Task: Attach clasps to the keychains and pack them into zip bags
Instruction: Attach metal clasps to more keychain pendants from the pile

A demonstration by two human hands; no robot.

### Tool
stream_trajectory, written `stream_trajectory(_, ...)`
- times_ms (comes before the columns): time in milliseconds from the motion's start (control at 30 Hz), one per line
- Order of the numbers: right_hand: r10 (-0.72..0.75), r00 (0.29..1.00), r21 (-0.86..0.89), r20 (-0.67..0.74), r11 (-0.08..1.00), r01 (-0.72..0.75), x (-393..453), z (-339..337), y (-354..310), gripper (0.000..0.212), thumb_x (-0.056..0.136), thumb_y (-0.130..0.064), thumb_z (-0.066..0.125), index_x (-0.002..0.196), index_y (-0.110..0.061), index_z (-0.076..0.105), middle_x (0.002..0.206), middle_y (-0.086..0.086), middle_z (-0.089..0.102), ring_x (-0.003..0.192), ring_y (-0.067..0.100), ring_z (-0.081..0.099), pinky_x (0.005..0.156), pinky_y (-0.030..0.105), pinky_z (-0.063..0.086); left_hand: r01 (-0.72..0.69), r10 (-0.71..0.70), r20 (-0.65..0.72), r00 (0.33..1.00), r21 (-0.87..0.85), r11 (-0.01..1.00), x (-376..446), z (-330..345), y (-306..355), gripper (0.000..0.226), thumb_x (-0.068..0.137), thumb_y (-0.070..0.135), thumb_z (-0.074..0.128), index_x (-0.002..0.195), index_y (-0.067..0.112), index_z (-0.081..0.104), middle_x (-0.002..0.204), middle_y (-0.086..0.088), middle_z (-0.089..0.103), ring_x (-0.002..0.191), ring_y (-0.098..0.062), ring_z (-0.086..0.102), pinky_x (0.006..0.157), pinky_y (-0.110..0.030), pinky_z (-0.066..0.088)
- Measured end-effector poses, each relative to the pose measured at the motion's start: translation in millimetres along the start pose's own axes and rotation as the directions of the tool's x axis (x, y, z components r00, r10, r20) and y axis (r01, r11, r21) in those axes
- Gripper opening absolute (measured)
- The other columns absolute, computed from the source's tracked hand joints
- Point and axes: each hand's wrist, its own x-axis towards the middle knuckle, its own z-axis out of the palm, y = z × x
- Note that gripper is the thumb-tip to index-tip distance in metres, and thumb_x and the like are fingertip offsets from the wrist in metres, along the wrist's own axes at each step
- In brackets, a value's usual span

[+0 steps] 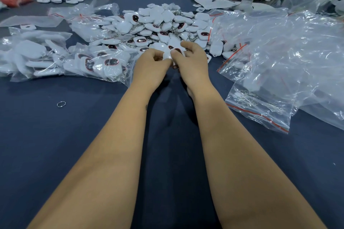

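Dark blue tabletop [55, 145] spread wide, everything kept within reach of both arms

Huge heap of white keychains [160, 22] dead centre, waiting for clasps; crumpled clear plastic [297, 46] piled to the right

Packed zip bags [98, 63] stacked on the left, clear of the heap, probably the finished lot

Red-striped zip bag [260, 109] lying on the right, seemingly with metal parts inside

Left hand [150, 65] and right hand [191, 61] pressed close just before the heap, fingers curled, both pinching one white keychain [171, 54] between them, likely steadying it for clasp fitting; clasp itself too small to make out

Tiny metal ring [61, 104] stray at left, well apart from the hands
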Motion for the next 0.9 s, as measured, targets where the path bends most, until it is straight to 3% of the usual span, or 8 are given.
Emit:
stream_trajectory(67,-0.003,1.0,0.03,-0.003,1.0,0.003,1.6,-1.4,-0.9,0.024,0.093,-0.009,0.061,0.116,-0.005,0.063,0.088,0.001,0.065,0.072,0.008,0.059,0.072,0.022,0.051,-0.01,0.009,0.01,1.0,0.019,1.0,-0.7,-0.2,0.9,0.027,0.083,0.025,0.069,0.108,0.022,0.058,0.093,0.012,0.06,0.08,-0.003,0.058,0.067,-0.019,0.045)
stream_trajectory(133,0.001,1.0,0.042,0.024,0.999,-0.002,2.2,-1.8,-1.2,0.02,0.096,-0.009,0.058,0.112,-0.004,0.069,0.093,0.001,0.069,0.084,0.009,0.064,0.082,0.024,0.054,-0.015,0.014,0.044,0.999,0.014,1.0,-3.1,-0.8,2.0,0.03,0.082,0.022,0.069,0.108,0.028,0.055,0.09,0.011,0.059,0.078,-0.006,0.059,0.066,-0.02,0.044)
stream_trajectory(267,0.039,0.998,0.067,0.053,0.997,-0.042,3.1,0.2,-1.8,0.023,0.099,-0.01,0.053,0.113,-0.004,0.069,0.114,0.013,0.07,0.11,0.026,0.065,0.09,0.033,0.056,-0.038,0.035,0.103,0.994,0.025,0.999,-5.6,-2.6,3.9,0.027,0.079,0.015,0.065,0.097,0.035,0.061,0.076,0.013,0.062,0.069,-0.006,0.058,0.067,-0.023,0.044)
stream_trajectory(433,0.053,0.998,0.034,0.033,0.998,-0.054,4.0,0.6,-2.0,0.023,0.098,-0.012,0.053,0.112,-0.001,0.067,0.11,0.017,0.07,0.105,0.03,0.065,0.1,0.047,0.05,-0.048,0.05,0.128,0.99,-0.019,0.999,-6.1,-3.4,5.2,0.04,0.082,0.009,0.059,0.113,0.033,0.063,0.083,0.013,0.063,0.077,-0.007,0.06,0.067,-0.019,0.044)
stream_trajectory(500,0.042,0.998,0.025,0.047,0.999,-0.044,3.6,-0.5,-0.1,0.021,0.098,-0.013,0.053,0.109,-0.003,0.068,0.105,0.013,0.071,0.097,0.023,0.066,0.093,0.039,0.054,-0.061,0.061,0.134,0.989,-0.007,0.998,-7.2,-3.6,5.7,0.043,0.083,0.007,0.057,0.119,0.03,0.062,0.085,0.01,0.063,0.077,-0.008,0.06,0.066,-0.019,0.045)
stream_trajectory(600,0.027,0.997,0.067,0.07,0.997,-0.032,4.3,-2.7,0.5,0.02,0.097,-0.009,0.051,0.09,-0.012,0.07,0.078,-0.002,0.07,0.065,0.0,0.062,0.06,0.015,0.048,-0.045,0.047,0.13,0.99,-0.019,0.999,-7.2,-3.7,5.3,0.041,0.084,0.003,0.057,0.114,0.03,0.06,0.089,0.003,0.066,0.078,-0.013,0.061,0.07,-0.026,0.05)
stream_trajectory(667,0.05,0.996,0.131,0.072,0.99,-0.059,4.7,-3.1,-1.1,0.024,0.093,-0.001,0.05,0.083,-0.011,0.069,0.067,-0.003,0.067,0.05,-0.002,0.058,0.047,0.012,0.043,-0.019,0.024,0.12,0.993,-0.044,0.999,-7.3,-3.5,5.3,0.04,0.083,0.0,0.058,0.106,0.033,0.059,0.093,-0.002,0.067,0.081,-0.016,0.063,0.075,-0.033,0.053)
stream_trajectory(900,0.067,0.991,0.108,0.12,0.991,-0.081,4.6,-2.3,-0.3,0.023,0.085,0.002,0.052,0.089,-0.011,0.071,0.075,0.0,0.068,0.063,0.003,0.059,0.052,0.011,0.043,-0.003,0.007,0.082,0.997,-0.041,0.999,-7.5,-2.7,4.8,0.031,0.083,0.004,0.064,0.101,0.028,0.057,0.083,0.004,0.064,0.074,-0.013,0.061,0.071,-0.027,0.051)
